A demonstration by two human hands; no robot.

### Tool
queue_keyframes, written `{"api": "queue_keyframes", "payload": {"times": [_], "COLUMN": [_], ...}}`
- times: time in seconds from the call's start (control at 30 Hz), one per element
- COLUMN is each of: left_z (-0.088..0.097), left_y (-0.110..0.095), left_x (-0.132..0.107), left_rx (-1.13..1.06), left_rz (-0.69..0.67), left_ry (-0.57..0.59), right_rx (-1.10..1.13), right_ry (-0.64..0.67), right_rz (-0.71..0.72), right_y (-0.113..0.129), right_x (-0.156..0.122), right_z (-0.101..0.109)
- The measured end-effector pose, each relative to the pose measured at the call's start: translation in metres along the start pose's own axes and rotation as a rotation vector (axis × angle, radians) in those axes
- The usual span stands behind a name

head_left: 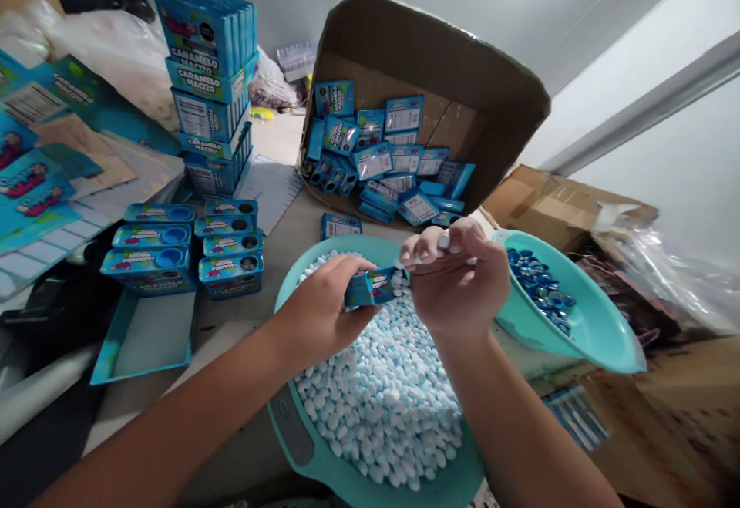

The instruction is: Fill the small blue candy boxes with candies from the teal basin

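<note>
My left hand (327, 300) grips a small blue candy box (370, 287) printed "Caramelo Macizo", tilted on its side over a turquoise bowl (286, 288). Pale blue and white candies (381, 392) fill much of that bowl. Several candies cluster at the box's right end. Just right of the box, my right hand (456, 277) is turned palm up with fingers curled, and a white candy shows among its fingertips. How many it holds is hidden.
A cardboard box (428, 68) of blue packets lies behind the bowl. At right, a second turquoise bowl (601, 323) contains shiny blue caps (537, 288). Candy boxes with round tops (231, 261) stand in rows at left, near an open tray (153, 334) and a tall stack (208, 92).
</note>
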State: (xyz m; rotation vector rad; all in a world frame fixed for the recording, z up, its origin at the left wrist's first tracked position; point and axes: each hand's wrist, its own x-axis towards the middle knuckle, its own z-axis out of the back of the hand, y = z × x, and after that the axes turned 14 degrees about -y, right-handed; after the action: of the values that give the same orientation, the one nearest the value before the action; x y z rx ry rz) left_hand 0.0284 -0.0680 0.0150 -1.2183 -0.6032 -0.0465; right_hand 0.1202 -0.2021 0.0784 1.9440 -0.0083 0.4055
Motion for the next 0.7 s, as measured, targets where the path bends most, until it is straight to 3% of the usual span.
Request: {"api": "queue_keyframes", "payload": {"times": [0.37,0.7], "left_z": [-0.003,-0.0031], "left_y": [0.0014,0.0033], "left_x": [0.0035,0.0041], "left_rx": [0.024,0.032], "left_rz": [0.025,0.025], "left_ry": [0.0,-0.003], "right_rx": [0.044,0.035], "right_ry": [-0.027,0.039], "right_rz": [-0.044,-0.025], "right_y": [0.0,-0.0019], "right_x": [0.0056,0.0066], "right_z": [0.0025,0.0046]}}
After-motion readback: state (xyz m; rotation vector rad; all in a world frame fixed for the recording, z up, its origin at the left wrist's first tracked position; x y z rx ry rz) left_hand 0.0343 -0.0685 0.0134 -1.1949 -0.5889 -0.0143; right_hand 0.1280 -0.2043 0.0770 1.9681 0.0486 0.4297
